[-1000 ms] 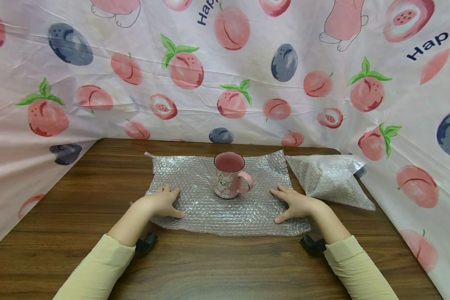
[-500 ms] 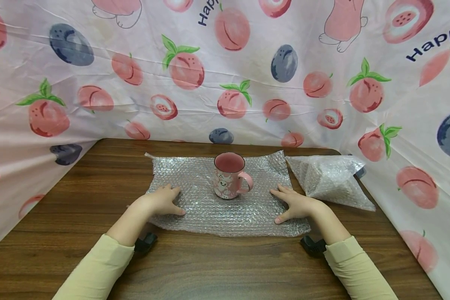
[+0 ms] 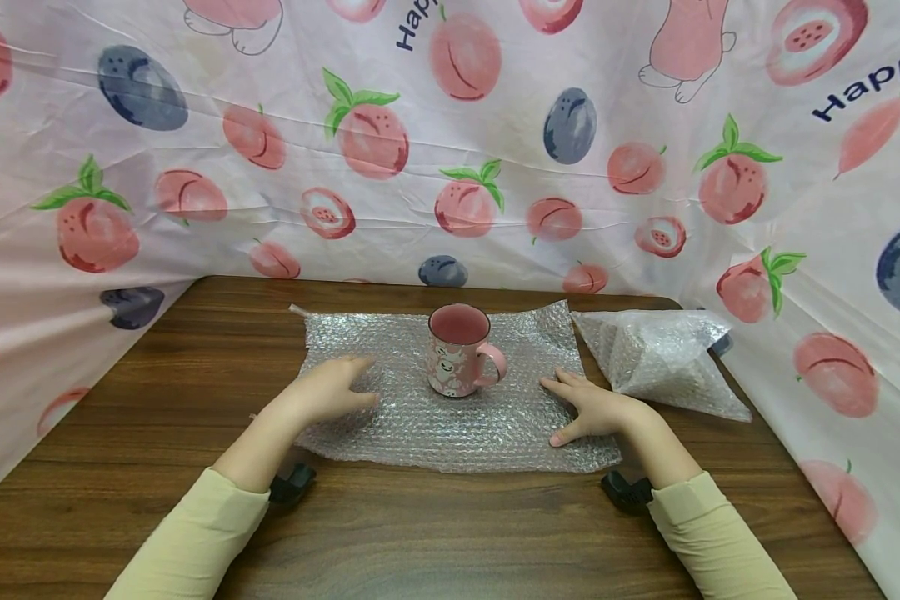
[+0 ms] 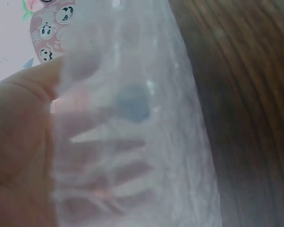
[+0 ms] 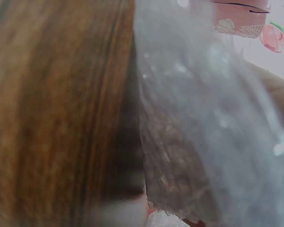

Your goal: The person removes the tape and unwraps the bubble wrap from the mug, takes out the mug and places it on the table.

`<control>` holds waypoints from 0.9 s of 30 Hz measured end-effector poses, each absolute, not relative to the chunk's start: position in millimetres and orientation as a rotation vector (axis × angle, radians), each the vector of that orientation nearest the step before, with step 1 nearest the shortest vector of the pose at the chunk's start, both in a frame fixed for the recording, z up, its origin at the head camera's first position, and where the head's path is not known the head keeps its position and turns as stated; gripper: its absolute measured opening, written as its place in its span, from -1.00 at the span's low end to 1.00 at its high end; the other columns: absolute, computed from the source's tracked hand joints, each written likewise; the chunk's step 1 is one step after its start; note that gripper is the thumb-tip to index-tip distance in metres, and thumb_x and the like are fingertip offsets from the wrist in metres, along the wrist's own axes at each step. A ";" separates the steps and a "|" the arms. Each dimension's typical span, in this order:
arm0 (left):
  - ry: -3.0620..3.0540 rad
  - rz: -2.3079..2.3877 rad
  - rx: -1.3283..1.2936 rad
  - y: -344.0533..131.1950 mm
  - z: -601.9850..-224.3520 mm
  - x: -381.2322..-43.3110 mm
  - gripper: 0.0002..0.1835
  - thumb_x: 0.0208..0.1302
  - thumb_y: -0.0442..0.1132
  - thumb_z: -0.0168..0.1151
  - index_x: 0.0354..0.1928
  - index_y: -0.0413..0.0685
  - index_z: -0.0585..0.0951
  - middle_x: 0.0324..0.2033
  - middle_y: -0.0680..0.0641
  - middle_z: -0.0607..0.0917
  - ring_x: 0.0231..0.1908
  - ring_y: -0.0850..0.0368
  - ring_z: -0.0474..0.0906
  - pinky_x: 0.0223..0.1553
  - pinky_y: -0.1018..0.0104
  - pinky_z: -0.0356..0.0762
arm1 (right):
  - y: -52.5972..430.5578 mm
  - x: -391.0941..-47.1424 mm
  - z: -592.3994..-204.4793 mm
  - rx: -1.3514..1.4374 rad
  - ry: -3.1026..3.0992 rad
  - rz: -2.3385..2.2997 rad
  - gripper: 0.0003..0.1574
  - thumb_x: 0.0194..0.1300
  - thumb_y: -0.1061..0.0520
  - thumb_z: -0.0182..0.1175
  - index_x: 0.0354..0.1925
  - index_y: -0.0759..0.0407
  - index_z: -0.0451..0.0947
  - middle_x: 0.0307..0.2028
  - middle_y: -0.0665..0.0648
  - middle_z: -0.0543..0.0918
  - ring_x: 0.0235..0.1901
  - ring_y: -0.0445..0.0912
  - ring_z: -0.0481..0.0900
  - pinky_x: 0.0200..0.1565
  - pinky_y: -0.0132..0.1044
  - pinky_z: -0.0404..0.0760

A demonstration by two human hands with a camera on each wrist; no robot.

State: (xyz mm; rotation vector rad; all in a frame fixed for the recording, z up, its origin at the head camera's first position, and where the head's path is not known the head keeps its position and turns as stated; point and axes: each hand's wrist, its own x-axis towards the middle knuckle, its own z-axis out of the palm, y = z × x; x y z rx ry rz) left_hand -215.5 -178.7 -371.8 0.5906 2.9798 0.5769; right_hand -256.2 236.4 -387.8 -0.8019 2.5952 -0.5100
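Note:
A pink mug [image 3: 453, 358] with printed faces stands upright on a flat sheet of bubble wrap [image 3: 427, 437], its handle pointing right. My left hand [image 3: 326, 390] is over the sheet's left part, fingers extended toward the mug and thumb apart. In the left wrist view, bubble wrap [image 4: 132, 156] covers part of that hand [image 4: 19, 142], and its fingers show through the film. My right hand [image 3: 596, 407] rests spread on the sheet's right part. The right wrist view shows the sheet's edge [image 5: 180, 142] close to the camera, with part of the mug [image 5: 239, 16] above.
A bubble-wrapped bundle [image 3: 660, 354] lies at the back right of the wooden table [image 3: 435, 533]. Behind and along the sides hangs a fruit-printed cloth [image 3: 270, 200]. Black wrist devices sit under both wrists, such as the right one [image 3: 625, 492].
My left hand has lifted a little and shifted right toward the mug, its fingertips coming off the sheet. The right hand and the mug have stayed in place.

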 end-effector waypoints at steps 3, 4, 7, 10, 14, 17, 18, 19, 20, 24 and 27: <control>3.015 0.625 0.586 -177.5 -372.1 -217.4 -0.34 0.26 -0.07 0.25 0.27 -0.37 0.38 0.19 -0.36 0.45 0.22 -0.30 0.32 0.20 -0.18 0.23 | 236.2 -256.1 -387.1 -0.805 2.593 -0.511 0.27 0.01 -0.24 0.42 0.47 0.22 0.03 0.43 0.46 -0.15 0.40 0.33 -0.23 0.28 0.28 -0.08; 3.025 0.641 0.580 -177.0 -372.1 -217.8 -0.36 0.26 -0.07 0.24 0.27 -0.35 0.39 0.19 -0.34 0.46 0.21 -0.29 0.33 0.19 -0.18 0.25 | 236.1 -256.0 -386.9 -0.807 2.593 -0.510 0.27 0.01 -0.24 0.42 0.47 0.22 0.03 0.43 0.46 -0.15 0.40 0.33 -0.23 0.28 0.28 -0.08; 3.063 0.678 0.578 -174.3 -370.6 -218.2 -0.41 0.28 -0.08 0.23 0.24 -0.32 0.44 0.16 -0.31 0.50 0.19 -0.27 0.37 0.16 -0.17 0.29 | 235.9 -255.9 -386.5 -0.808 2.592 -0.511 0.27 0.01 -0.24 0.42 0.47 0.23 0.03 0.43 0.46 -0.15 0.40 0.34 -0.24 0.28 0.29 -0.08; 3.098 0.715 0.569 -171.3 -369.0 -217.6 -0.46 0.28 -0.08 0.22 0.20 -0.29 0.49 0.12 -0.28 0.55 0.14 -0.25 0.44 0.11 -0.17 0.36 | 235.7 -255.9 -386.9 -0.807 2.590 -0.513 0.27 0.01 -0.24 0.42 0.47 0.23 0.02 0.43 0.46 -0.15 0.40 0.34 -0.24 0.28 0.29 -0.09; 3.137 0.789 0.567 -166.1 -367.6 -216.7 -0.51 0.27 -0.09 0.23 0.15 -0.25 0.55 0.03 -0.24 0.62 0.01 -0.20 0.55 -0.01 -0.12 0.47 | 235.6 -255.8 -387.9 -0.814 2.594 -0.515 0.27 0.01 -0.23 0.42 0.47 0.24 0.03 0.43 0.47 -0.15 0.40 0.35 -0.24 0.28 0.30 -0.08; 3.151 0.858 0.572 -162.4 -367.7 -216.8 -0.55 0.26 -0.09 0.24 0.11 -0.22 0.59 -0.05 -0.21 0.66 -0.08 -0.14 0.60 -0.08 -0.07 0.53 | 235.8 -256.0 -388.5 -0.818 2.600 -0.517 0.27 0.01 -0.21 0.44 0.46 0.26 0.04 0.42 0.49 -0.14 0.39 0.35 -0.24 0.28 0.29 -0.08; 3.149 0.886 0.583 -161.5 -367.9 -216.8 -0.56 0.26 -0.10 0.23 0.09 -0.22 0.60 -0.07 -0.21 0.67 -0.10 -0.13 0.61 -0.09 -0.06 0.54 | 235.8 -256.0 -388.6 -0.821 2.600 -0.518 0.27 0.01 -0.21 0.44 0.46 0.26 0.04 0.42 0.49 -0.13 0.39 0.36 -0.23 0.28 0.30 -0.08; 3.135 0.926 0.585 -160.5 -367.8 -216.7 -0.57 0.26 -0.11 0.23 0.09 -0.23 0.60 -0.07 -0.21 0.67 -0.11 -0.12 0.62 -0.10 -0.04 0.55 | 235.8 -256.0 -388.7 -0.819 2.601 -0.519 0.27 0.01 -0.20 0.44 0.46 0.26 0.04 0.42 0.49 -0.13 0.39 0.35 -0.23 0.28 0.30 -0.08; 3.121 0.962 0.579 -159.6 -367.9 -216.6 -0.58 0.26 -0.11 0.23 0.08 -0.22 0.60 -0.09 -0.20 0.68 -0.13 -0.10 0.63 -0.12 -0.03 0.56 | 235.8 -256.1 -388.8 -0.819 2.603 -0.518 0.27 0.01 -0.20 0.44 0.46 0.26 0.04 0.42 0.49 -0.13 0.39 0.35 -0.23 0.28 0.29 -0.08; 3.007 1.159 0.573 -155.5 -368.0 -215.9 -0.61 0.28 -0.15 0.22 0.08 -0.24 0.60 -0.11 -0.18 0.69 -0.16 -0.06 0.65 -0.15 0.03 0.59 | 235.4 -256.1 -389.1 -0.823 2.607 -0.509 0.26 0.00 -0.20 0.44 0.45 0.26 0.05 0.42 0.49 -0.12 0.39 0.36 -0.21 0.27 0.30 -0.07; 2.930 1.279 0.562 -151.5 -367.9 -215.2 -0.62 0.30 -0.17 0.22 0.08 -0.24 0.59 -0.12 -0.17 0.69 -0.17 -0.06 0.64 -0.17 0.07 0.60 | 235.0 -256.2 -389.5 -0.825 2.609 -0.504 0.27 0.00 -0.21 0.44 0.45 0.26 0.05 0.42 0.49 -0.12 0.39 0.36 -0.21 0.27 0.30 -0.07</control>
